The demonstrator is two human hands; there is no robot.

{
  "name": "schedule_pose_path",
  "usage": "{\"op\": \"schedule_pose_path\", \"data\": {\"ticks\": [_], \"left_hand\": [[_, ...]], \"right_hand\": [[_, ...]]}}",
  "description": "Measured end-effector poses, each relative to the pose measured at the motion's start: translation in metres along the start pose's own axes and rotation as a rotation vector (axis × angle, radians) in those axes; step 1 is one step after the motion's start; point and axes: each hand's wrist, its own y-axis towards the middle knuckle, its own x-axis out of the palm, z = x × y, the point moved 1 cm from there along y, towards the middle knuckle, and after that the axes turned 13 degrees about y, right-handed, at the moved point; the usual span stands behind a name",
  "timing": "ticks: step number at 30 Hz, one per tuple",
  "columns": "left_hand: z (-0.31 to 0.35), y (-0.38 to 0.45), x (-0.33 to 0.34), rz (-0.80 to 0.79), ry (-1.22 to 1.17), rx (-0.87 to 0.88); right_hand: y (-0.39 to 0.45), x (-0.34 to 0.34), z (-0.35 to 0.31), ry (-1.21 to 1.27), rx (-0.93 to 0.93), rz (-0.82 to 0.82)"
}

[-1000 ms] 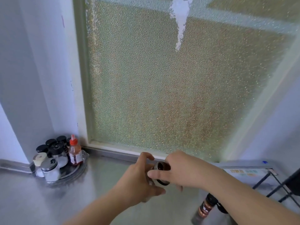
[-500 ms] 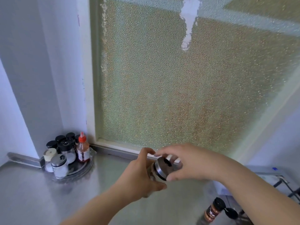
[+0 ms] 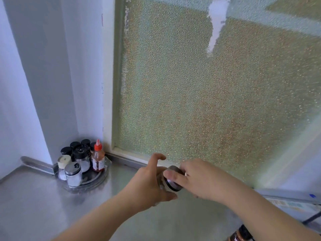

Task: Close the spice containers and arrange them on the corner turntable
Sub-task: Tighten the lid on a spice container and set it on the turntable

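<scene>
My left hand (image 3: 149, 183) grips the body of a small glass spice jar (image 3: 171, 184), held tilted in the air above the steel counter. My right hand (image 3: 198, 178) curls round the jar's metal lid (image 3: 173, 169) at its top end. The jar's body is mostly hidden by my fingers. The round turntable (image 3: 99, 180) stands in the left corner. It carries several black-capped jars (image 3: 80, 153), a metal-topped shaker (image 3: 73, 173), a cream-lidded jar (image 3: 63, 161) and a red-capped sauce bottle (image 3: 98, 158).
A frosted glass window (image 3: 208, 93) rises behind my hands, with a metal ledge (image 3: 125, 160) along its base. Another black-capped spice bottle (image 3: 240, 234) lies at the bottom right. A printed sheet (image 3: 291, 206) and a dark wire (image 3: 312, 217) are at the right edge.
The view has shifted, so the turntable sits further right. My right hand has gone from pinching the lid's edge to wrapping over the lid. Both hands stay on the jar.
</scene>
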Motion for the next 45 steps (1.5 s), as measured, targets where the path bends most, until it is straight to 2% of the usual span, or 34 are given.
{"op": "schedule_pose_path", "data": {"ticks": [3, 4, 7, 8, 10, 12, 16, 17, 19, 21, 22, 25, 30, 32, 40, 45], "left_hand": [[-0.007, -0.001, -0.007, 0.007, 0.008, -0.029], [-0.009, 0.000, -0.009, 0.012, 0.009, -0.024], [-0.015, -0.001, -0.014, -0.003, -0.023, -0.022], [-0.017, -0.002, -0.016, 0.003, -0.038, -0.043], [-0.023, -0.005, -0.025, 0.030, -0.053, -0.083], [-0.027, -0.005, -0.034, 0.055, -0.038, -0.088], [-0.039, -0.007, -0.039, 0.056, -0.045, -0.102], [-0.043, -0.009, -0.040, 0.054, -0.075, -0.130], [-0.051, -0.013, -0.043, 0.064, -0.110, -0.167], [-0.058, -0.015, -0.048, 0.080, -0.107, -0.176], [-0.061, -0.015, -0.051, 0.081, -0.105, -0.185], [-0.069, -0.016, -0.054, 0.068, -0.108, -0.194], [-0.084, -0.022, -0.067, 0.098, -0.112, -0.215], [-0.090, -0.023, -0.070, 0.107, -0.087, -0.198], [-0.133, -0.028, -0.067, 0.241, -0.065, -0.245], [-0.170, -0.026, -0.070, 0.287, -0.074, -0.320]], "right_hand": [[0.005, -0.011, -0.001, 0.081, -0.064, -0.174], [0.008, -0.007, -0.006, 0.038, -0.101, -0.163], [0.018, 0.009, -0.020, -0.068, -0.107, 0.003], [0.021, 0.009, -0.019, -0.056, -0.098, 0.002], [0.024, 0.002, -0.016, 0.023, -0.090, -0.109], [0.028, -0.005, -0.020, 0.054, -0.167, -0.171], [0.047, 0.019, -0.039, -0.066, -0.210, 0.010], [0.051, 0.022, -0.040, -0.071, -0.198, 0.000], [0.055, 0.018, -0.039, 0.020, -0.184, -0.135], [0.060, 0.014, -0.043, 0.044, -0.256, -0.223], [0.064, 0.020, -0.046, 0.024, -0.294, -0.197], [0.074, 0.040, -0.058, -0.049, -0.258, -0.011], [0.087, 0.038, -0.063, 0.039, -0.300, -0.219], [0.095, 0.044, -0.067, -0.007, -0.346, -0.196], [0.135, 0.099, -0.087, 0.018, -0.202, -0.047], [0.163, 0.127, -0.093, 0.142, -0.199, -0.096]]}}
